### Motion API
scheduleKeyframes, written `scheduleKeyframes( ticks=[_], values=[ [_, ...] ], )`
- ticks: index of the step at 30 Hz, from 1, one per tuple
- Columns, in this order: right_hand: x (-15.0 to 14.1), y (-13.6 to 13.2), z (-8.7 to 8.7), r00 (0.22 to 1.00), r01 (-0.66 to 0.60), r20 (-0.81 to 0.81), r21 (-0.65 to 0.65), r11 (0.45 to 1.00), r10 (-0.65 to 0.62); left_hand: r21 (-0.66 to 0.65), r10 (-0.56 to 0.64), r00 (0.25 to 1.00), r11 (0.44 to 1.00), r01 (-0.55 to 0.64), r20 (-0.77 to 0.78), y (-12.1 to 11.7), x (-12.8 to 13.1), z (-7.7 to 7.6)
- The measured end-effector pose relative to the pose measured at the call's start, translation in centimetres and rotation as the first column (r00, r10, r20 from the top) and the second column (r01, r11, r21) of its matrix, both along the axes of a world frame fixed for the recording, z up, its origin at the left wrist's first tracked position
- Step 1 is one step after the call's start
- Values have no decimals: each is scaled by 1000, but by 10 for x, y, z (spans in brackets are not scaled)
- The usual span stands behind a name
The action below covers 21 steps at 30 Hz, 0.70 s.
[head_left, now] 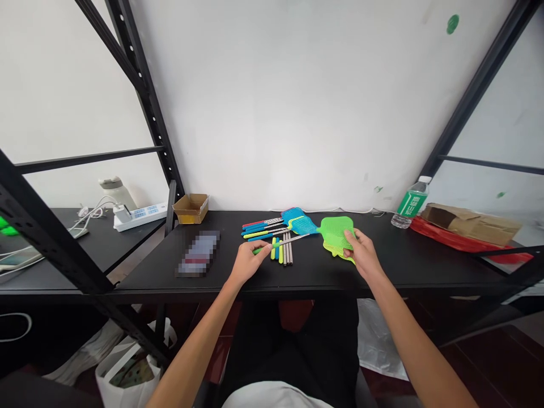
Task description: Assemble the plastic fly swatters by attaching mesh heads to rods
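Left fingers around a fly-swatter handle

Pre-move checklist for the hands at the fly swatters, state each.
1. Left hand closed on green-handled metal shaft: ok.
2. Right hand gripping green fly swatter head: ok.
3. Shaft tip seated in green fly swatter head: not ok, gap shows.
4. Shaft clear of loose handles: cannot tell, it crosses above them.
5. Shaft tip clear of blue fly swatter head: cannot tell.

The camera on my head looks forward and down, over my left hand and right hand, across the black table to the white wall.
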State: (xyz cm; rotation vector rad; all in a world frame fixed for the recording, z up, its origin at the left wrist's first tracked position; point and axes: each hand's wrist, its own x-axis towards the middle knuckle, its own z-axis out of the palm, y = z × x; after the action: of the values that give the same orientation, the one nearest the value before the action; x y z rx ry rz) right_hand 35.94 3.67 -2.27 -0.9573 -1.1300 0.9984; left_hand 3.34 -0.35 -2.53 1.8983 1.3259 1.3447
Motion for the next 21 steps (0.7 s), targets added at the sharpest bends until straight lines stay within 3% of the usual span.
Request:
scheduleKeyframes(
  ticks=[6, 21],
  values=[
    [-2, 1, -2, 997, 22, 71, -12, 1000, -21, 6, -16, 1000, 1000, 16, 4, -2, 0, 2],
    [-7, 0, -3, 999, 8, 49, 3, 1000, -9, -3, -55, 998, 998, 55, -2, -3, 1, 4]
  ],
)
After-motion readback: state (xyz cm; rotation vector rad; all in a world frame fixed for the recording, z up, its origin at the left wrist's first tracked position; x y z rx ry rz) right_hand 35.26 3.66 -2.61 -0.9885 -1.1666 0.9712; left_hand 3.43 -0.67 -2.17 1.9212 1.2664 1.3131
